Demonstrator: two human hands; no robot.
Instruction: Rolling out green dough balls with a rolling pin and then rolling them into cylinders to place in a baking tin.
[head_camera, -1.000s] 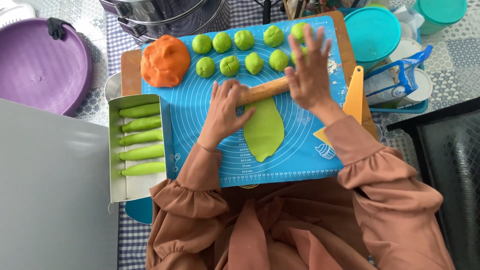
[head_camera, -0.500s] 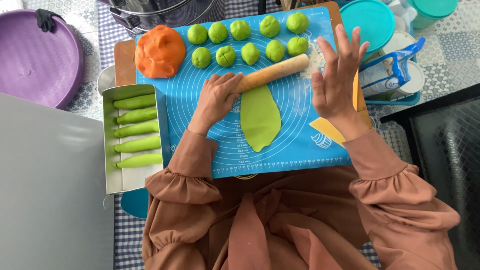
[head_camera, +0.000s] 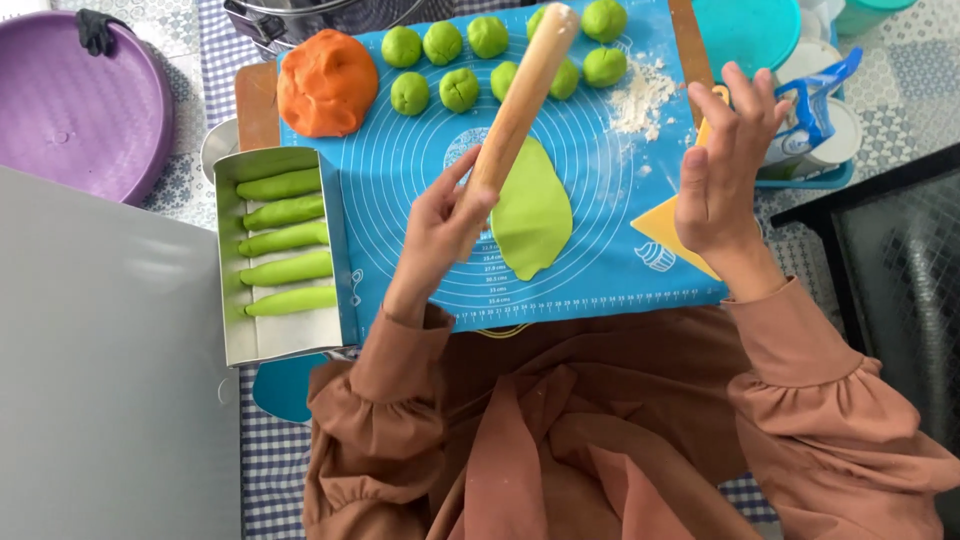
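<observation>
My left hand (head_camera: 437, 228) grips one end of a wooden rolling pin (head_camera: 520, 100) and holds it lifted and tilted over the blue silicone mat (head_camera: 590, 260). Under it lies a flattened oval of green dough (head_camera: 533, 210). My right hand (head_camera: 722, 170) hovers open, fingers apart, above the mat's right edge near a yellow scraper (head_camera: 668, 225). Several green dough balls (head_camera: 460, 90) sit in rows at the far end of the mat, beside an orange dough lump (head_camera: 327, 82). A dusting of flour (head_camera: 640, 100) lies at the mat's far right.
A metal tray (head_camera: 285, 335) at the left holds several green dough rolls (head_camera: 285, 240). A purple round lid (head_camera: 75, 110) lies far left, a grey board (head_camera: 100, 380) near left. A teal lid (head_camera: 745, 35), a blue bag (head_camera: 815, 100) and a metal pot (head_camera: 300, 15) stand at the back.
The left hand has lifted the rolling pin off the dough and swung it upright along the mat. The right hand has let go of the pin and drawn back to the right.
</observation>
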